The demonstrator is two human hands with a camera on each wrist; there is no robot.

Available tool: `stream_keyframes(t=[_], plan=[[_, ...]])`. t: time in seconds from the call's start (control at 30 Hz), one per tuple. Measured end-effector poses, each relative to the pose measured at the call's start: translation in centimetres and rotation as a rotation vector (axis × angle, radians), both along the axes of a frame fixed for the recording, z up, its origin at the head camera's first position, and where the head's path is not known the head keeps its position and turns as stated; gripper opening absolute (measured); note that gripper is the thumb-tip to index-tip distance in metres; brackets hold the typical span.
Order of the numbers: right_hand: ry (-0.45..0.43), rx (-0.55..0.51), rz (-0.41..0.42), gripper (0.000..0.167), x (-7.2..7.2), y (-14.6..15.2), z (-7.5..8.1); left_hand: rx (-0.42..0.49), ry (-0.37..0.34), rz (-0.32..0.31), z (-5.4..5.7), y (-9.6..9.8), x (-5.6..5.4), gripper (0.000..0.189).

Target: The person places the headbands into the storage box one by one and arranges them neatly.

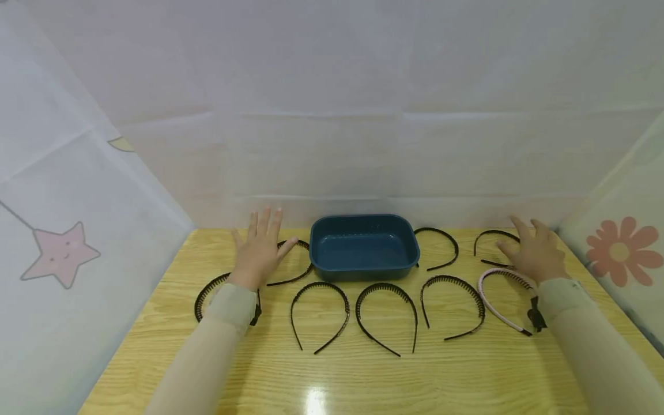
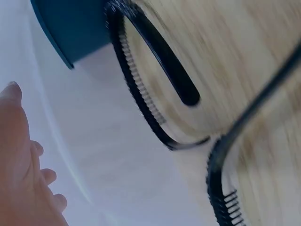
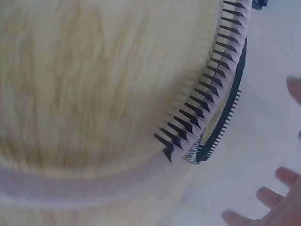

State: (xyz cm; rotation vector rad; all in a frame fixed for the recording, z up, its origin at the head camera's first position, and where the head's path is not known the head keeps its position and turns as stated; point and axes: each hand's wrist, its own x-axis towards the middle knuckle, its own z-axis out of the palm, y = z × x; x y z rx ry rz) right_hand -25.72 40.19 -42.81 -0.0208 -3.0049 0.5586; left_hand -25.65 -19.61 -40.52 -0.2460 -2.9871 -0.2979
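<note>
My left hand is held with fingers straight and spread, holding nothing, left of a dark blue plastic tub. Nearest to it are a black toothed headband, partly covered by my sleeve, and another black headband beside the tub. At the right, my right hand hovers with spread, slightly bent fingers and grips nothing. It partly covers a thin black headband at the back. Below it lies a pink headband with black teeth and a dark bow; the right wrist view shows that pink band close up.
Along the front lie black headbands, one left of centre, one in the middle and one to the right. Another black headband sits right of the tub. White sheets enclose the wooden table at back and sides.
</note>
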Motion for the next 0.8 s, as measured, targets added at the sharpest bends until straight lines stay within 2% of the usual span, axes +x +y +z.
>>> stream_keyframes(t=[0.13, 0.33, 0.6, 0.8], plan=[[0.049, -0.124, -0.094, 0.082, 0.2, 1.0, -0.4, -0.014, 0.041, -0.061, 0.0, 1.2, 0.7, 0.086], [-0.036, -0.259, -0.206, 0.076, 1.1, 2.6, -1.0, -0.055, 0.018, -0.119, -0.8, 3.0, 1.9, 0.087], [-0.167, -0.262, -0.292, 0.075, 1.5, 3.4, -1.7, -0.049, -0.033, -0.161, -1.3, 4.7, 3.4, 0.087], [-0.161, -0.235, -0.301, 0.068, 1.0, 2.9, -2.0, -0.117, -0.052, -0.181, -1.7, 5.5, 4.1, 0.088]])
